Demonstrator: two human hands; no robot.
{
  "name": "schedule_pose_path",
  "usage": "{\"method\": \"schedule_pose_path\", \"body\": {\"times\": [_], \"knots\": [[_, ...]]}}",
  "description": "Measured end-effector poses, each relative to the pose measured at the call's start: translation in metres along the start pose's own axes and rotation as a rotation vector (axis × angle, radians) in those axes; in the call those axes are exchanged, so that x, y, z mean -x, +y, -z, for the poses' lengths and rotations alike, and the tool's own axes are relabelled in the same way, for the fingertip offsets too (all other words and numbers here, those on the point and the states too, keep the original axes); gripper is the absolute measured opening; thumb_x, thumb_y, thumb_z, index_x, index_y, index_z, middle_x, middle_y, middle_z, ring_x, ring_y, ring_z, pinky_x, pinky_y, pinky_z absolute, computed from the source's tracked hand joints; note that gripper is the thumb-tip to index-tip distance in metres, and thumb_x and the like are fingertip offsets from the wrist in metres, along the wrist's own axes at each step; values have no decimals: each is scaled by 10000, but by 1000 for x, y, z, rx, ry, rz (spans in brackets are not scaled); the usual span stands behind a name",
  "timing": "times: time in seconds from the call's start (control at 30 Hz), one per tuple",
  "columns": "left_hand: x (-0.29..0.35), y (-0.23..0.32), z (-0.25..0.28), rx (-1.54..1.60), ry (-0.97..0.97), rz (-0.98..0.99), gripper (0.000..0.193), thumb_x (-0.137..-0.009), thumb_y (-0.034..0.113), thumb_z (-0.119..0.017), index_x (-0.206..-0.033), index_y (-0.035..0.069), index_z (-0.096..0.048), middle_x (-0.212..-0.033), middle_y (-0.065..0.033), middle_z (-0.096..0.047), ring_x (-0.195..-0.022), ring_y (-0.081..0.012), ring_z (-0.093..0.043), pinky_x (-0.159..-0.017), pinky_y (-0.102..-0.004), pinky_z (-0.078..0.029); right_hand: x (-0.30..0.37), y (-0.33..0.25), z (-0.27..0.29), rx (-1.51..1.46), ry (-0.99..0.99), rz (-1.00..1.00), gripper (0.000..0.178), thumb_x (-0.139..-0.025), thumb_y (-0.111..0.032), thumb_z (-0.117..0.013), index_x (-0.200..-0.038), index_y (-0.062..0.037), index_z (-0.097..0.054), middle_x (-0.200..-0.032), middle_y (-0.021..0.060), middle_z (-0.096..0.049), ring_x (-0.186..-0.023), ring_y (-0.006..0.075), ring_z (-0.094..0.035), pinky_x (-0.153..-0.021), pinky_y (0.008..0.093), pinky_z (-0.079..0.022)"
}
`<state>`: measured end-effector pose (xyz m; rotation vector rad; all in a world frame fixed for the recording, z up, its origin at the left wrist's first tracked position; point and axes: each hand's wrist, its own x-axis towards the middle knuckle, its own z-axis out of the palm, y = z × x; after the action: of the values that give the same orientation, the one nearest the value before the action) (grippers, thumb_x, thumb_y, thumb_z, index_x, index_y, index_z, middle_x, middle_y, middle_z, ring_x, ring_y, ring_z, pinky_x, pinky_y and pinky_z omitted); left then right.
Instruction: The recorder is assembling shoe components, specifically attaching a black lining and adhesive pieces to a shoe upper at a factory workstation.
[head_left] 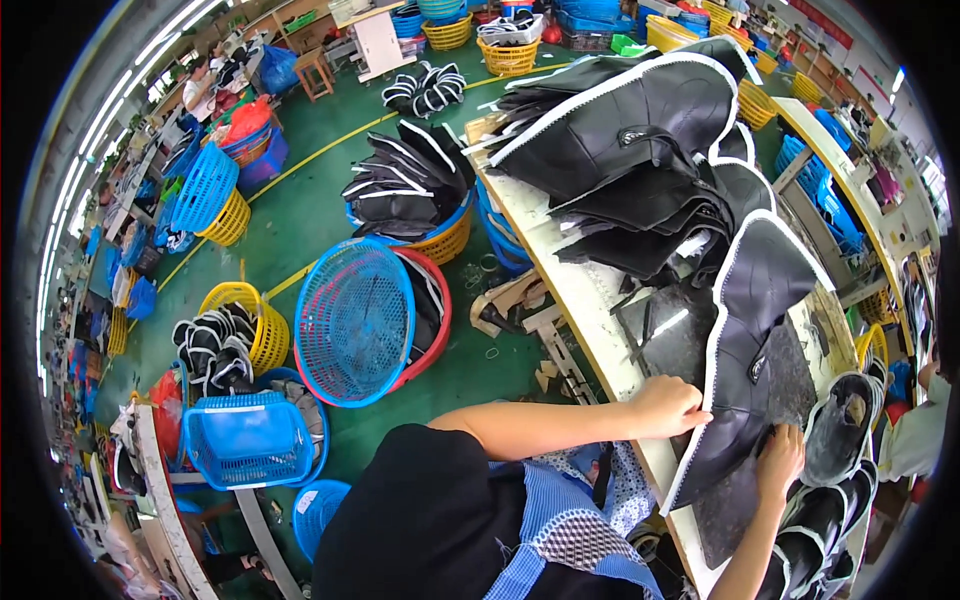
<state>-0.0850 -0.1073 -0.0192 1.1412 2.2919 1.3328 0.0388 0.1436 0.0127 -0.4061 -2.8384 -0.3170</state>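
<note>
A black leather-like boot upper (742, 335) with a white zipper-like trim lies lengthwise over the worktable in front of me. My left hand (668, 407) is closed, thumb and fingers pinching the trimmed left edge. At the lower right edge of the same piece, my right hand (780, 462) has its fingers curled and pressed together on the black material. Its fingertips are partly hidden. Beyond, a pile of similar black uppers (625, 120) is heaped on the table, some overlapping the far end of this one. Under it shows a dark slab (665, 330).
Sewn black boot shapes (822, 520) crowd the table's right side. Left of the table stand a blue basket (355, 320) tilted in a red one, a basket heaped with black pieces (410, 190), and a yellow basket (262, 325). A stool (314, 72) stands farther back.
</note>
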Motion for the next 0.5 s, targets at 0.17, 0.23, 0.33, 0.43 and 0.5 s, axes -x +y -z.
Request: {"method": "schedule_pose_path", "body": {"times": [0.17,0.23,0.33,0.43,0.5], "knots": [[30,-4,12,144,-11,-132,316,-884,318,-621,-689,71,-590,-561,-88,-593,-524,-282,-600,-499,-396,-427,-3,22,-2,-245,-68,1,147,-746,-31,-611,-841,3,-505,-825,159,-534,-838,360,-522,-746,437,-424],[38,-1,16,175,-15,-105,298,-872,305,-627,-693,69,-600,-569,-93,-600,-546,-294,-609,-518,-403,-443,-4,28,-4,-322,-74,4,147,-746,-32,-619,-838,0,-509,-818,155,-539,-840,353,-524,-745,430,-426],[43,6,19,233,-30,-74,270,-865,279,-629,-705,63,-608,-586,-100,-611,-561,-302,-617,-530,-399,-454,-3,36,-6,-400,-51,16,137,-778,-50,-642,-850,-10,-533,-806,135,-564,-815,322,-543,-728,404,-436],[46,11,22,324,-31,-91,249,-868,260,-630,-731,53,-612,-608,-109,-622,-554,-291,-617,-526,-383,-452,-1,32,-3,-316,74,-50,103,-865,-78,-622,-927,-15,-568,-791,120,-592,-723,273,-573,-684,369,-457],[45,12,18,341,-16,-102,252,-875,253,-636,-738,45,-605,-587,-97,-608,-525,-249,-605,-514,-355,-446,-1,26,7,-382,120,-113,103,-877,-75,-616,-955,-20,-579,-806,107,-609,-719,240,-584,-680,346,-462]]}}
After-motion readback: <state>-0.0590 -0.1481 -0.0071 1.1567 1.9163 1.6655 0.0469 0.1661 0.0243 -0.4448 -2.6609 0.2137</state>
